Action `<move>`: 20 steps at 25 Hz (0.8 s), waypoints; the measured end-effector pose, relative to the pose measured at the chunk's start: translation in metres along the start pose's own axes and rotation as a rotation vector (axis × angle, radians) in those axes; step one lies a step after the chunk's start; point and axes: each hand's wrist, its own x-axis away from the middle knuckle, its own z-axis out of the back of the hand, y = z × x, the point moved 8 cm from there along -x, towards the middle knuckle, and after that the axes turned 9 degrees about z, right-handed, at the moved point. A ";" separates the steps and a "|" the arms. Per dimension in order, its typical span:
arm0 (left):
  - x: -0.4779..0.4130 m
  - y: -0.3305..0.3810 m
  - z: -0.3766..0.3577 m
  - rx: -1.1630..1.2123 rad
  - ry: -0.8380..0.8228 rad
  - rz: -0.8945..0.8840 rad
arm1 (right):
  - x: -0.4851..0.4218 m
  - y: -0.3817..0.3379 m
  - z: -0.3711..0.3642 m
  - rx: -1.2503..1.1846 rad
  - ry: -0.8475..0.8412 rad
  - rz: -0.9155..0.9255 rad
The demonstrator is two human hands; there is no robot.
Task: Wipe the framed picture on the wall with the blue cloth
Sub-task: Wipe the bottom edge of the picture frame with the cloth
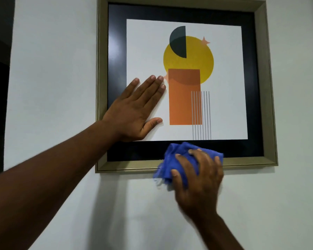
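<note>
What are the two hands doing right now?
Left hand: open, flat against the framed picture.
Right hand: closed on the blue cloth, at the bottom frame edge.

The framed picture [186, 83] loses its top edge to the view's upper border. The left hand [134, 112] covers the print's lower left corner. The right hand [199, 179] is motion-blurred and hides much of the bunched blue cloth [172, 159], which covers part of the frame's bottom rail.

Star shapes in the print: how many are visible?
2: one star at the yellow circle's upper right; another left of the orange rectangle, partly hidden by the left hand's fingers.
</note>
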 end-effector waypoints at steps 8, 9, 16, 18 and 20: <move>0.002 0.004 0.000 0.045 -0.025 0.078 | 0.003 0.055 0.013 0.015 0.084 -0.309; 0.002 0.005 0.000 0.042 -0.025 0.082 | 0.000 0.042 0.010 0.004 0.080 -0.313; 0.001 0.004 -0.002 0.042 -0.016 0.073 | -0.021 -0.097 -0.025 -0.088 -0.060 -0.108; 0.003 0.002 -0.003 0.045 -0.002 0.072 | -0.025 -0.100 -0.027 -0.092 -0.066 -0.078; 0.002 0.004 -0.004 0.038 0.007 0.067 | -0.025 -0.086 -0.021 -0.097 -0.067 -0.025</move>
